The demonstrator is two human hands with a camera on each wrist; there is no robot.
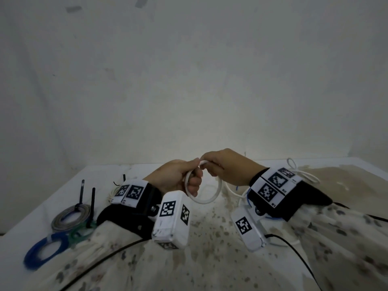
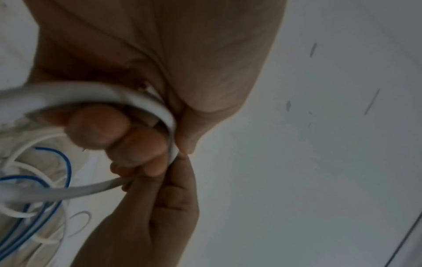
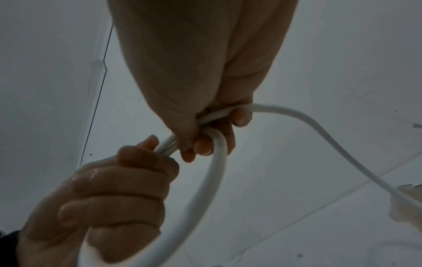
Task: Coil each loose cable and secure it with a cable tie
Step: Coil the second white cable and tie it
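A white cable is held in the air over the table as a small loop. My left hand grips the loop's top left, fingers curled round the strands. My right hand pinches the same cable just to the right, where the two hands meet. From the right hand the loose tail runs down to the table. In the right wrist view the loop hangs below both hands.
Tied coils lie at the table's left: a grey one, a green one and a blue one, with black tie tails sticking up. Loose white cable and blue cable lie at the right. A wall stands behind.
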